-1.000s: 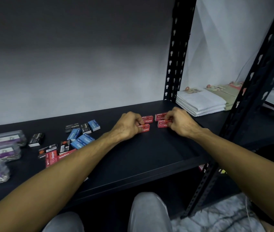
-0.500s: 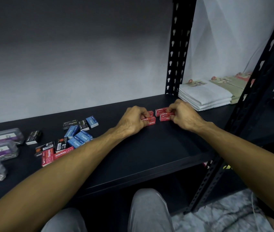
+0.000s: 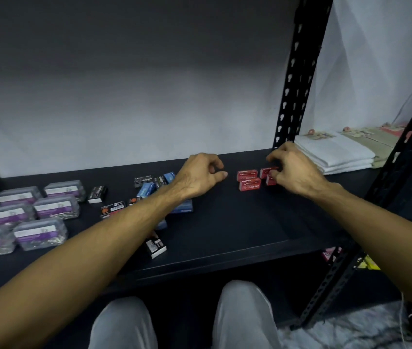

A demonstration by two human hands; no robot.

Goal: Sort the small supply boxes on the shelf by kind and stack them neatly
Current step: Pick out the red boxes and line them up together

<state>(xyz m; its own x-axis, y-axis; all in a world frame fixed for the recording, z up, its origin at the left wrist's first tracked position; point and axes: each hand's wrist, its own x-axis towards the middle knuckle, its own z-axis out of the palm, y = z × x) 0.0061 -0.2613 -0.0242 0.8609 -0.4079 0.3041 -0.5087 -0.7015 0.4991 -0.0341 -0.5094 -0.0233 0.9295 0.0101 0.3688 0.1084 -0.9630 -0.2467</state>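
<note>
a: where are the person's hands sitting right now?

b: both are hovering over the black shelf [image 3: 237,230], a little right of the middle of the frame. the left hand [image 3: 201,176] is hanging just left of the red boxes [image 3: 249,181], fingers loosely curled with nothing in them, not touching the boxes.

a: and the other one?

b: the right hand [image 3: 294,170] is lying over the right end of that red group, fingertips [image 3: 271,161] bunched down on the rightmost box [image 3: 266,172]. it is looking like a pinch, though the hand is covering most of the box, so i am only fairly sure.

a: how are the red ones lying?

b: flat, pressed close together in a small cluster at centre right, one nearer box in front of the others.

a: anything else lying about?

b: the blue boxes [image 3: 147,191] and black boxes [image 3: 97,193] are lying mixed and loose at centre left, partly under the left forearm. one more black box [image 3: 156,246] is sitting near the shelf's front edge. clear plastic cases [image 3: 56,206] with purple labels are grouped at the far left. folded white cloths [image 3: 336,153] are resting past the black upright post [image 3: 298,71], at the right of the frame.
</note>
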